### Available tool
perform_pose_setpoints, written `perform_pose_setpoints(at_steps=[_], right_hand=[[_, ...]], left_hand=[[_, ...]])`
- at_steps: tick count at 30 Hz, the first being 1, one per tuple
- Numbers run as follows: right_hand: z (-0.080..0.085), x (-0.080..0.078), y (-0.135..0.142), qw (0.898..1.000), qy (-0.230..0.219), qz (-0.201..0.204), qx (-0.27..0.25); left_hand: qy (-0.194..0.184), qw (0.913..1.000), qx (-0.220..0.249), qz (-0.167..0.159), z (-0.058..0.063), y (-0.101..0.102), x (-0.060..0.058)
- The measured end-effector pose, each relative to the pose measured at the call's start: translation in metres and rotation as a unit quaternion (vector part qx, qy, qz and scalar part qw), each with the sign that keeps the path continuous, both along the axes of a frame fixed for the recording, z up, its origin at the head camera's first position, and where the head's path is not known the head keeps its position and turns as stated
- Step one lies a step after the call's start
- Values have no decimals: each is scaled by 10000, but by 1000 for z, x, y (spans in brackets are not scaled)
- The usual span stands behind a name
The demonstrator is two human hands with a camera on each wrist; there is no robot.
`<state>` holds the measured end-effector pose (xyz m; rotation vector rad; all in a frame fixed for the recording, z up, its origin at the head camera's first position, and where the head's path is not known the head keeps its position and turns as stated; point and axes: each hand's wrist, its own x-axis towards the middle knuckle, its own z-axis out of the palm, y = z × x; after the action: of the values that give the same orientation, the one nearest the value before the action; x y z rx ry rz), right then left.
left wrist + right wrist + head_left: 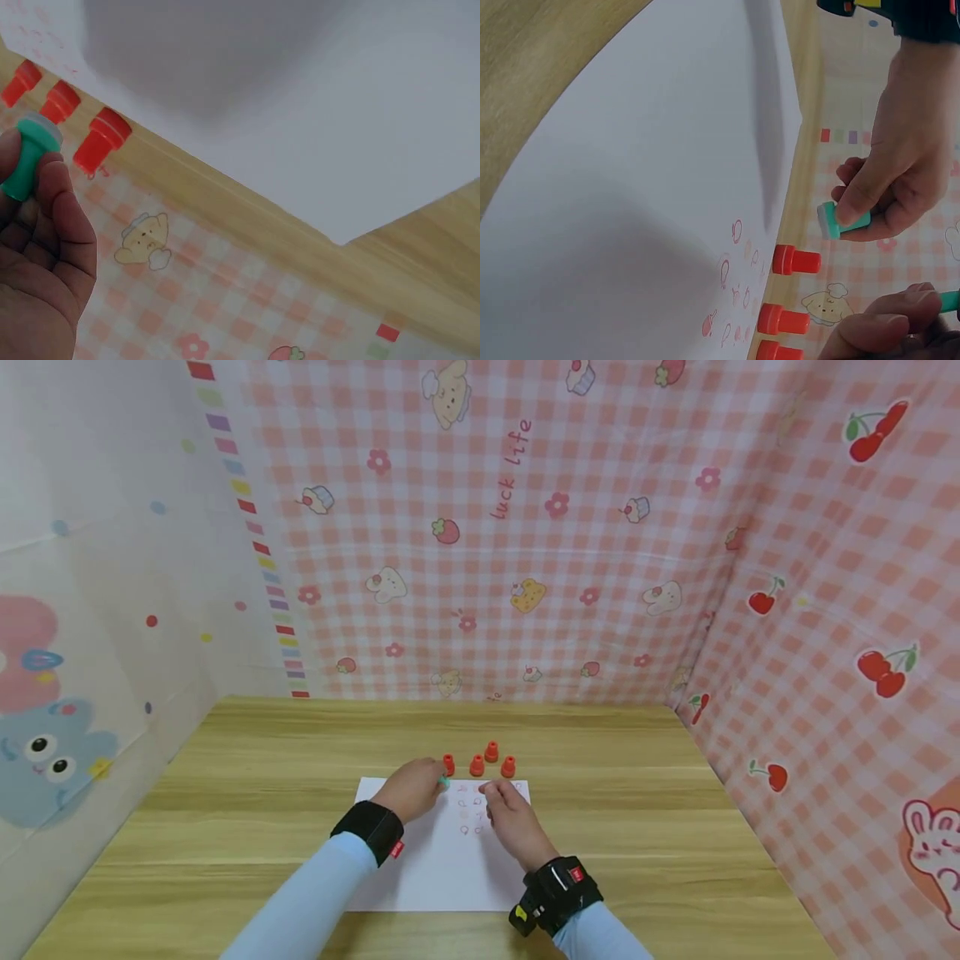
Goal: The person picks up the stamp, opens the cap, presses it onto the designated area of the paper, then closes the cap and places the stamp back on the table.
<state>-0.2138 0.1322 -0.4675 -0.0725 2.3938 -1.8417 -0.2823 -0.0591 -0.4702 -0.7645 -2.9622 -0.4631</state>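
"Since the left hand [411, 787] and the right hand [517, 822] were both over the far part of the white sheet [435, 872], which step was in hand?"

"Handling one green stamp [32, 156], I judged, either just ahead of a print or just after one; I couldn't settle which. It was near the sheet's far edge, its pale end [828, 222] pointing down and seemingly clear of the paper."

"How did the fingers stand?"

"On the left, thumb and fingers were clamped round the stamp's handle. On the right, thumb and finger pinched a small green piece [949, 301], cut off by the frame."

"What was that piece?"

"Its cap, I supposed, though too little showed to be sure."

"And the next move?"

"If a print was wanted, it called for a bare spot on the sheet, away from the red marks [708, 324] toward its far right, and a square, steady press. If not, it called for lining up stamp and cap."

"Any containers?"

"None that I could make out, apart from caps. Four red stamps [477, 766] stood just beyond the sheet's far edge, wide ends down and apparently capped, so whatever those caps covered was hidden."
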Motion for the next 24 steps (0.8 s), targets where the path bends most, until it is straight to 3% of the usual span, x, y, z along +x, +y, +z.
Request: perform_pose_setpoints(at_steps=[5,11,24], right_hand=[[1,2,-2,10000,45,-21,19],[2,4,-1,9999,147,-23,-9],[0,5,5,9999,-68,-34,79]], left_hand=[[83,9990,-436,-88,-4,4,-13],[165,9984,-496,-192,-10,8,-25],[172,9983,-504,-234,-14,17,-32]])
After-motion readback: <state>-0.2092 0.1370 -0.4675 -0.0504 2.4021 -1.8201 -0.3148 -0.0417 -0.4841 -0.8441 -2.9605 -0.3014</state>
